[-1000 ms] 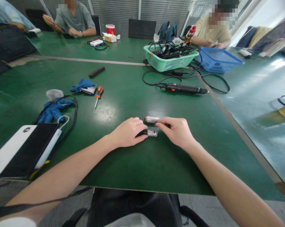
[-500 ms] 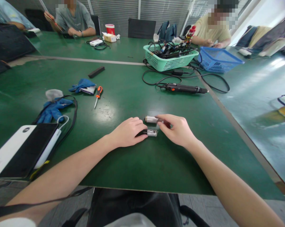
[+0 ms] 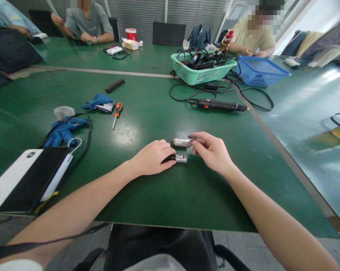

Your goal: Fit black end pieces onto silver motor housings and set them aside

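Note:
My left hand (image 3: 155, 158) rests on the table with its fingers closed round the black end of a small motor-like part (image 3: 181, 158), whose silver cylinder points right. Just behind it lies a second silver cylinder (image 3: 181, 142) on its side. At that cylinder's right end is my right hand (image 3: 211, 150), thumb and fingers pinched on a small dark grey piece (image 3: 190, 143). Whether this piece touches the cylinder I cannot tell.
An electric screwdriver (image 3: 223, 105) with a looped cable lies behind my right hand. Farther back stand a green basket (image 3: 203, 75) of tools and a blue basket (image 3: 251, 77). To the left are an orange screwdriver (image 3: 117, 111), blue gloves (image 3: 62, 131) and a phone-like device (image 3: 28, 178). People sit opposite.
My right hand has shifted slightly right and up, its fingers drawing closer together on the grey piece. My left hand and both silver cylinders look unmoved.

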Demonstrator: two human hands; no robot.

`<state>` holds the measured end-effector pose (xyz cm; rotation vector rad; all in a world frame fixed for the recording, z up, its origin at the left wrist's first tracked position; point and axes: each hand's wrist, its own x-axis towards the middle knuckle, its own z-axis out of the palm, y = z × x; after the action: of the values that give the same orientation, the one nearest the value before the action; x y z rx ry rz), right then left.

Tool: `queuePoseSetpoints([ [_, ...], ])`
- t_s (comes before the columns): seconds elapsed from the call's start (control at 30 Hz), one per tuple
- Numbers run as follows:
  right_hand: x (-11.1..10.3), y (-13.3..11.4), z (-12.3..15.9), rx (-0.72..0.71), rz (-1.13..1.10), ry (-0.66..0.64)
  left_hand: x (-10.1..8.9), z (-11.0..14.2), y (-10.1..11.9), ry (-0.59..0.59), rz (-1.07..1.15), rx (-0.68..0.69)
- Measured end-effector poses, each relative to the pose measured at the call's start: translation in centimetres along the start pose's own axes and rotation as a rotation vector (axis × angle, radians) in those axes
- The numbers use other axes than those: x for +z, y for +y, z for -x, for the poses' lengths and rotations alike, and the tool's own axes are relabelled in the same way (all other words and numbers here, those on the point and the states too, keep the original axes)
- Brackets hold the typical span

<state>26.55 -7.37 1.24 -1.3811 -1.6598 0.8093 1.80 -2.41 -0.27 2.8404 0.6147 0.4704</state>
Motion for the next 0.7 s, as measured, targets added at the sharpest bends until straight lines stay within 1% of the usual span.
queuePoseSetpoints([
  [0.17,0.2,0.1,-0.06,0.04,-0.149,-0.023,0.0,0.03,-0.05,-0.007,-0.008,0.008],
  [0.27,0.24,0.07,-0.04,0.04,-0.162,-0.024,-0.01,0.05,-0.08,-0.01,-0.008,0.004],
  [0.47,0.31,0.13,0.01,-0.006,-0.162,-0.023,-0.05,0.02,-0.07,-0.014,-0.005,0.008],
  [0.53,0.24,0.08,0.02,0.011,-0.189,-0.029,-0.09,-0.01,-0.03,-0.013,-0.007,0.011],
  [0.7,-0.02,-0.28,0.03,0.085,-0.364,-0.05,-0.07,-0.06,0.03,-0.006,-0.006,0.012],
])
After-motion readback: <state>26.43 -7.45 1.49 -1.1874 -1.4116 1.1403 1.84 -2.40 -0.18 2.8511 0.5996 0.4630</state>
